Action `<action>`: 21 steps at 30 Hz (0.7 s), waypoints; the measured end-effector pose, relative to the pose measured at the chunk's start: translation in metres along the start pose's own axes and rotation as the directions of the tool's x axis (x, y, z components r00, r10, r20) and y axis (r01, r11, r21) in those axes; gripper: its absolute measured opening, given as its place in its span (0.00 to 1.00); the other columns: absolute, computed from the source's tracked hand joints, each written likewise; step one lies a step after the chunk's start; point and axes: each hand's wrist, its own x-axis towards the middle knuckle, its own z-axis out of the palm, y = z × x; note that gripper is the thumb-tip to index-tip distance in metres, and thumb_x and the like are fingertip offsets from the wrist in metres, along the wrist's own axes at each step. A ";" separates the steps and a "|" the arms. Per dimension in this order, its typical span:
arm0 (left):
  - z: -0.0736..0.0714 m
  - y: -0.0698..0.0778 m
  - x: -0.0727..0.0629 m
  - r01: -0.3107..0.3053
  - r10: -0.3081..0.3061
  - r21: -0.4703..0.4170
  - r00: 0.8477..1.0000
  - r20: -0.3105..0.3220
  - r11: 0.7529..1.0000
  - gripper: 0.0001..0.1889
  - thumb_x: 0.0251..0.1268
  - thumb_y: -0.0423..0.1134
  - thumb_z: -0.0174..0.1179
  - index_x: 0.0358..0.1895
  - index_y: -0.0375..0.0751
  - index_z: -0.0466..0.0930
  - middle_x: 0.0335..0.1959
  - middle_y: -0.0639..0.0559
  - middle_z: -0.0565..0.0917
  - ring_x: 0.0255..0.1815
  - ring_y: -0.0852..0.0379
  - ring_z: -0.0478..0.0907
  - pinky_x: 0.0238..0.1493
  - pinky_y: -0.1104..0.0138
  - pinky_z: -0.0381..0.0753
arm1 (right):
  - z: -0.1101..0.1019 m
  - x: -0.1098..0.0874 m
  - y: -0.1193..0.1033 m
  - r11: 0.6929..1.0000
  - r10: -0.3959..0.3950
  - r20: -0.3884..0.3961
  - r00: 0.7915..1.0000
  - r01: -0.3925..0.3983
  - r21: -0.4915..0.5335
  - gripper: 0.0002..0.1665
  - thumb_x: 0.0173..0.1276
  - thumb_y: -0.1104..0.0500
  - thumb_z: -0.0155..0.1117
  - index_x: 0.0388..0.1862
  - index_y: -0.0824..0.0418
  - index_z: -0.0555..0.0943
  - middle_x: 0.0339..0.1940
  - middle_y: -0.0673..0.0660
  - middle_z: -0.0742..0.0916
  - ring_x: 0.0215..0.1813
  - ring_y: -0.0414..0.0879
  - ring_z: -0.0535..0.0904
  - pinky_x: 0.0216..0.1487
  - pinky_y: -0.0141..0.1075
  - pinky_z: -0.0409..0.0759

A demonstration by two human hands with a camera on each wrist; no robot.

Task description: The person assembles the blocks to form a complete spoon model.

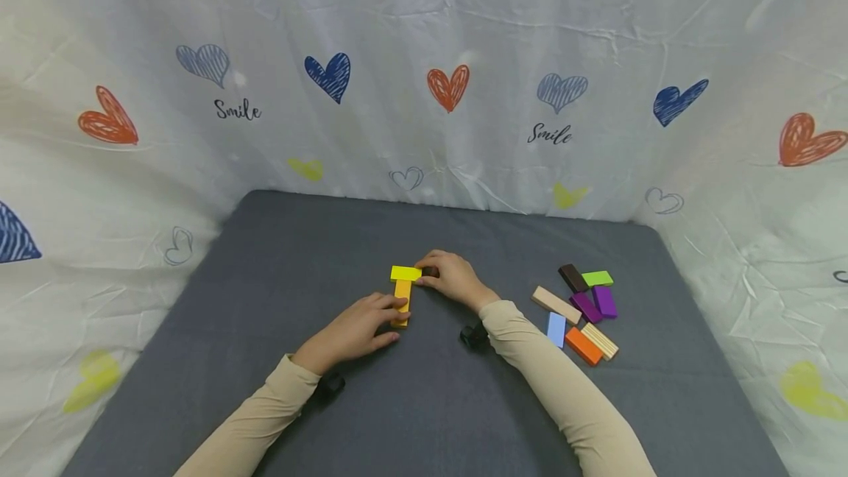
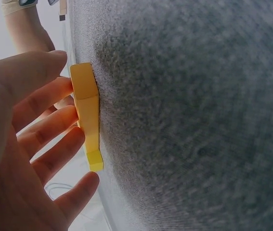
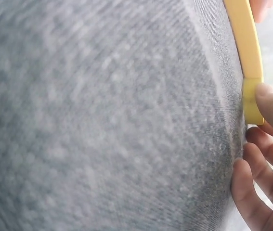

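Observation:
Two wooden blocks lie flat on the grey table, forming a T. The yellow block [image 1: 403,273] is the crossbar at the far end. The yellow-orange block [image 1: 402,291] runs from its middle toward me. My right hand [image 1: 454,280] pinches the right end of the yellow block between thumb [image 3: 271,103] and forefinger. My left hand [image 1: 363,325] rests its extended fingertips on the near part of the yellow-orange block. In the left wrist view those fingers [image 2: 54,127] are spread along the block's side, the thumb apart from it.
On the right of the table lies a loose group of blocks, among them an orange block [image 1: 584,346], a light blue block [image 1: 556,329], a dark brown block [image 1: 573,277] and a green block [image 1: 598,278]. A white curtain [image 1: 490,35] with printed hearts surrounds the table's far side and flanks.

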 end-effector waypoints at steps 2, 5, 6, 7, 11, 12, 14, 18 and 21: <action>0.001 0.000 0.000 0.000 0.000 -0.003 1.000 -0.001 1.000 0.22 0.67 0.48 0.64 0.63 0.51 0.80 0.68 0.51 0.75 0.64 0.50 0.74 0.65 0.53 0.76 | 0.000 0.000 0.000 1.000 0.011 0.002 1.000 -0.011 0.014 0.19 0.66 0.47 0.69 0.53 0.50 0.86 0.48 0.49 0.86 0.34 0.37 0.77 0.35 0.30 0.76; 0.001 -0.001 0.000 -0.001 0.001 -0.008 1.000 -0.003 1.000 0.21 0.67 0.48 0.64 0.62 0.51 0.80 0.68 0.51 0.75 0.64 0.50 0.74 0.64 0.53 0.76 | 0.000 0.000 0.001 0.999 0.028 0.007 1.000 -0.028 0.041 0.19 0.65 0.47 0.70 0.53 0.50 0.86 0.48 0.49 0.86 0.34 0.37 0.77 0.35 0.30 0.75; 0.001 -0.001 0.000 -0.001 0.001 -0.010 1.000 -0.004 1.000 0.21 0.67 0.48 0.64 0.62 0.51 0.80 0.68 0.51 0.75 0.64 0.50 0.74 0.64 0.53 0.76 | 0.000 0.000 0.001 0.998 0.031 0.009 0.999 -0.031 0.047 0.20 0.65 0.47 0.70 0.54 0.50 0.85 0.48 0.49 0.86 0.35 0.37 0.77 0.35 0.30 0.75; 0.001 -0.001 0.000 -0.001 0.000 -0.011 1.000 -0.005 1.000 0.21 0.67 0.48 0.64 0.62 0.51 0.80 0.68 0.51 0.75 0.64 0.50 0.74 0.64 0.53 0.76 | 0.000 0.000 0.001 0.998 0.035 0.011 0.999 -0.036 0.052 0.21 0.64 0.47 0.71 0.55 0.49 0.85 0.48 0.48 0.86 0.35 0.37 0.77 0.36 0.30 0.76; 0.001 0.000 0.000 0.009 -0.009 -0.013 1.000 -0.005 1.000 0.21 0.67 0.48 0.64 0.62 0.51 0.80 0.67 0.51 0.75 0.64 0.50 0.74 0.64 0.53 0.76 | 0.000 -0.002 0.003 0.996 0.043 0.021 0.999 -0.044 0.083 0.26 0.63 0.46 0.72 0.60 0.49 0.82 0.51 0.49 0.86 0.39 0.39 0.79 0.41 0.33 0.78; 0.001 0.000 0.000 0.010 -0.010 -0.013 1.000 -0.006 1.000 0.21 0.67 0.48 0.64 0.62 0.51 0.80 0.67 0.51 0.75 0.64 0.50 0.74 0.64 0.53 0.76 | -0.001 -0.002 0.004 0.995 0.042 0.024 0.999 -0.044 0.092 0.27 0.63 0.46 0.72 0.61 0.49 0.82 0.51 0.49 0.86 0.41 0.40 0.79 0.43 0.34 0.79; 0.001 0.000 0.000 0.014 -0.014 -0.015 1.000 -0.006 1.000 0.21 0.67 0.47 0.64 0.62 0.51 0.81 0.67 0.52 0.75 0.64 0.50 0.74 0.64 0.54 0.76 | -0.002 -0.004 0.004 0.992 0.039 0.031 0.999 -0.043 0.116 0.29 0.63 0.47 0.72 0.63 0.50 0.80 0.53 0.50 0.86 0.43 0.41 0.80 0.46 0.37 0.80; 0.001 0.001 0.000 0.013 -0.013 -0.020 1.000 -0.007 1.000 0.21 0.67 0.47 0.64 0.62 0.50 0.81 0.67 0.52 0.76 0.63 0.50 0.74 0.64 0.54 0.76 | -0.006 -0.009 0.006 0.984 0.020 0.056 0.998 -0.030 0.176 0.31 0.63 0.49 0.72 0.66 0.52 0.78 0.59 0.51 0.84 0.48 0.44 0.81 0.52 0.40 0.81; 0.000 0.002 0.000 0.014 -0.014 -0.023 1.000 -0.009 1.000 0.21 0.67 0.47 0.64 0.62 0.50 0.81 0.67 0.52 0.76 0.63 0.50 0.74 0.64 0.53 0.76 | -0.013 -0.015 0.006 0.973 0.002 0.078 0.997 -0.019 0.229 0.33 0.64 0.52 0.72 0.68 0.54 0.76 0.62 0.54 0.82 0.51 0.47 0.82 0.54 0.41 0.82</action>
